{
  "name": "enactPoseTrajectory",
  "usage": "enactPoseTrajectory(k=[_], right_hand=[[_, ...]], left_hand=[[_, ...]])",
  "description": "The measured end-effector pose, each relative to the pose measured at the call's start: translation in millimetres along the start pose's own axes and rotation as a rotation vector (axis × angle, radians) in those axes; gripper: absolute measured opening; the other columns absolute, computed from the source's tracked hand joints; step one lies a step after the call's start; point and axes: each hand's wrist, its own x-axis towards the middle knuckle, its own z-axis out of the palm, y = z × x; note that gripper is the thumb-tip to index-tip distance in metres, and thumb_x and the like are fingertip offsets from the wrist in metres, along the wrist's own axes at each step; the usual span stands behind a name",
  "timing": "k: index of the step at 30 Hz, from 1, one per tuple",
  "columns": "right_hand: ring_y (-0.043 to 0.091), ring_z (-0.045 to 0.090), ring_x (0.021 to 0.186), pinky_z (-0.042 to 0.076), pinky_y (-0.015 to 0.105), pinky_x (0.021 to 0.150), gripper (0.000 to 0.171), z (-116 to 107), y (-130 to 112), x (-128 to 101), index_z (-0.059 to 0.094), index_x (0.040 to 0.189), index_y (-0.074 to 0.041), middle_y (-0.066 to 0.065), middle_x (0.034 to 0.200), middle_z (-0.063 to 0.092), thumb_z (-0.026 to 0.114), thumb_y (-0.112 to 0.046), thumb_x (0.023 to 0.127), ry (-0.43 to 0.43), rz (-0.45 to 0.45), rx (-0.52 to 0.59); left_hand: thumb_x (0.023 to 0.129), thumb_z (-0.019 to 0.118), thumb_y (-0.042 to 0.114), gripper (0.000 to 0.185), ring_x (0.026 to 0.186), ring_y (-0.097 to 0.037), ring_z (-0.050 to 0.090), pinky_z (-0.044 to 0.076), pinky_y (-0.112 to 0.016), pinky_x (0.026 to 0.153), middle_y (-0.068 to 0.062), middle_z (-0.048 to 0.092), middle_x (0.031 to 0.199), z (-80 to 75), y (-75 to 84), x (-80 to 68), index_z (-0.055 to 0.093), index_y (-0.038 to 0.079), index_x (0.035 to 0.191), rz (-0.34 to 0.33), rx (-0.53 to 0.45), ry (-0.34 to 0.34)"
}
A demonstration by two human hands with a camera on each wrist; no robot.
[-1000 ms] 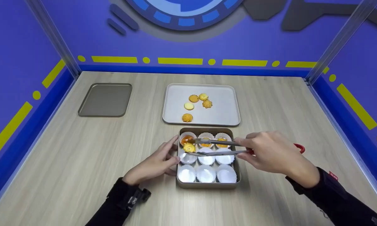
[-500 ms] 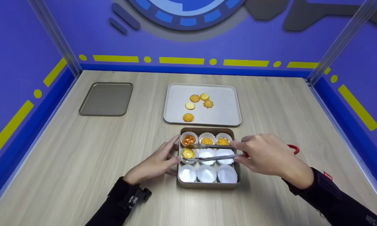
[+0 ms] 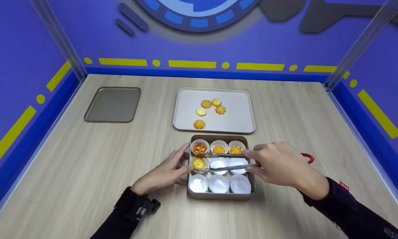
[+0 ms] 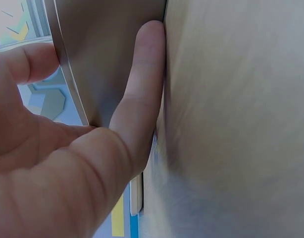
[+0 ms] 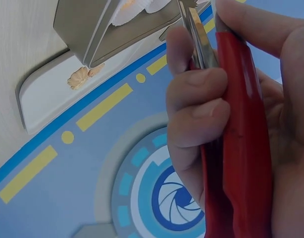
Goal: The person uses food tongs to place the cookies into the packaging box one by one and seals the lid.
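Note:
My left hand rests against the left side of a metal tin, its fingers laid along the wall in the left wrist view. Red-handled tongs are gripped in my right hand, and their two arms reach across the tin from the right. Between the tong tips, a yellow cookie sits in the left paper cup of the middle row. The back row holds an orange-centred cookie and two golden swirled cookies. White paper cups in the front row hold nothing.
Behind the tin lies a light tray with several cookies. A grey-brown square lid or tray is at the back left of the wooden table. Blue walls enclose the back and sides.
The yellow cookie has come down toward me into the middle-row left cup. The tong arms have spread apart around it, and my right hand has shifted slightly left. My left hand stays at the tin.

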Motion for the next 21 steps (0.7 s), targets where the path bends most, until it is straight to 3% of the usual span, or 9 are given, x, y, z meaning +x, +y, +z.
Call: enactPoseTrajectory(k=[7, 13, 17, 21], right_hand=[[0.004, 0.043, 0.056, 0.037, 0.019, 0.048, 0.039, -1.3, 1.9, -1.0, 0.080, 0.124, -0.014, -0.001, 0.084, 0.070, 0.087, -0.031, 0.089, -0.008, 0.015, 0.038], [0.001, 0.040, 0.055, 0.035, 0.019, 0.046, 0.040, -16.4, 20.0, -5.1, 0.078, 0.129, -0.015, -0.008, 0.081, 0.064, 0.083, -0.031, 0.093, 0.004, 0.048, 0.167], [0.004, 0.039, 0.053, 0.031, 0.020, 0.043, 0.042, -24.2, 48.0, -0.5, 0.075, 0.135, -0.016, -0.009, 0.073, 0.059, 0.080, -0.032, 0.097, 0.022, 0.171, 0.284], [0.012, 0.039, 0.055, 0.027, 0.026, 0.048, 0.046, -15.4, 77.8, 13.9, 0.073, 0.139, -0.016, -0.004, 0.066, 0.045, 0.075, -0.039, 0.099, 0.077, 0.340, 0.289]], left_hand=[[0.104, 0.061, 0.028, 0.086, 0.114, -0.024, 0.056, 0.058, -0.039, 0.098, -0.015, 0.043, 0.149, -0.4, 1.2, -0.7, 0.010, 0.018, 0.173, -0.013, 0.009, 0.004], [0.103, 0.061, 0.025, 0.087, 0.114, -0.024, 0.056, 0.059, -0.038, 0.097, -0.015, 0.044, 0.148, -0.7, 1.9, 0.4, 0.009, 0.016, 0.173, -0.002, 0.007, 0.000], [0.104, 0.062, 0.027, 0.087, 0.114, -0.023, 0.056, 0.057, -0.039, 0.099, -0.014, 0.044, 0.148, -1.4, 1.4, 0.3, 0.009, 0.016, 0.173, -0.004, 0.017, 0.004], [0.105, 0.062, 0.029, 0.086, 0.113, -0.023, 0.057, 0.056, -0.041, 0.099, -0.014, 0.045, 0.148, -2.0, 0.8, -1.0, 0.010, 0.017, 0.173, -0.010, 0.034, 0.011]])
